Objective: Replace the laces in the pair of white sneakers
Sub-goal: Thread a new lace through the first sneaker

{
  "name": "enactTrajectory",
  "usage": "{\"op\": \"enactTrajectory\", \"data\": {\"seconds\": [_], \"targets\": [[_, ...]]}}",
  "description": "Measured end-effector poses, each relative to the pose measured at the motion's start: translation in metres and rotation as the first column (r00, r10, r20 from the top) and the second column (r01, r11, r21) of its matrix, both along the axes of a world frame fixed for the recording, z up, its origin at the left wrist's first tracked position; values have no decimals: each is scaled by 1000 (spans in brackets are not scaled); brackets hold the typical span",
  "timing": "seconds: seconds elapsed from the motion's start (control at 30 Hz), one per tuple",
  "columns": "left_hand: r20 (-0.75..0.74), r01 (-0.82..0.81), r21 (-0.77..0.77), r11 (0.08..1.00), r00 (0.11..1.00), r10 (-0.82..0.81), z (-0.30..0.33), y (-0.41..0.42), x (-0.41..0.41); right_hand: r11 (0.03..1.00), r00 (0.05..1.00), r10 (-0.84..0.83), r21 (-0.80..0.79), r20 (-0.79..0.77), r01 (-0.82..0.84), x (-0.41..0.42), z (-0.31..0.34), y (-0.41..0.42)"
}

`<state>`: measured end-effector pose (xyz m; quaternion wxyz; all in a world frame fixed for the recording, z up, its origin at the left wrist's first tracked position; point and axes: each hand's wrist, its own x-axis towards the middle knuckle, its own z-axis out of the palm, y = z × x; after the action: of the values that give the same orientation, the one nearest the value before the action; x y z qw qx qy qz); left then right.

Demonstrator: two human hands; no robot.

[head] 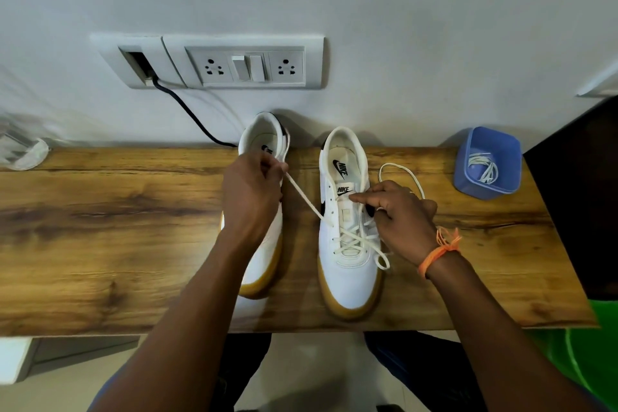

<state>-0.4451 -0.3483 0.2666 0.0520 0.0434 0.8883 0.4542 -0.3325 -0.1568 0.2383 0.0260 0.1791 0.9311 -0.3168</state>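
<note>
Left hand [254, 191] pinches lace [306, 199] (taut), raised.

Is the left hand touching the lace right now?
Touching. The head view shows the left hand pinching one end of the lace, which runs taut from its fingertips down to the right sneaker.

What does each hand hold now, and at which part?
The left hand pinches one free end of the lace, drawn out taut. The right hand pinches the other strand beside the right sneaker's upper eyelets.
</note>
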Motion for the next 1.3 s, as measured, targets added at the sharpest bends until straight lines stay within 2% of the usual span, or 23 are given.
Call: {"op": "enactTrajectory", "data": {"seconds": [0.1,0.17,0.3,0.43,0.53,0.63,0.67,0.73,0.9,0.97,1.1,1.2,1.3], "targets": [[238,187,-134,973,959,-151,-5,8,8,1000,1000,-13,-27,-3,13,-2,0,2],[314,284,-162,945,923,-224,-9,13,12,999,1000,-14,-36,-4,14,-3,-1,3],[375,478,-125,869,834,-405,-16,22,21,999,1000,-16,-43,-14,15,-3,-4,2],[310,537,-223,813,830,-463,-22,27,27,999,1000,-13,-50,-21,12,-3,-4,2],[248,443,-197,875,886,-393,-18,19,17,998,1000,-22,-52,-13,21,-2,-2,3],[46,123,-156,980,992,-118,-4,3,2,999,999,-27,-16,29,27,-2,3,3],[-6,29,-135,990,1000,-30,1,-2,-2,1000,999,-24,-15,34,25,-2,5,3],[-54,-41,-119,992,998,34,3,-6,-7,999,999,-24,-30,25,25,-1,5,2],[-91,110,-249,962,987,-136,-9,6,3,998,1000,-28,-48,8,29,-2,2,3],[-119,219,-284,933,958,-261,-7,12,7,999,1000,-28,-42,13,28,-2,3,2],[104,541,-230,809,840,-532,-15,21,14,998,999,-33,-57,6,34,-2,3,3],[193,646,-285,709,763,-617,-22,22,17,998,999,-31,-62,-10,30,-2,0,4],[198,669,-263,695,743,-640,-23,23,16,998,999,-28,-61,-29,27,-3,-2,5]]}}
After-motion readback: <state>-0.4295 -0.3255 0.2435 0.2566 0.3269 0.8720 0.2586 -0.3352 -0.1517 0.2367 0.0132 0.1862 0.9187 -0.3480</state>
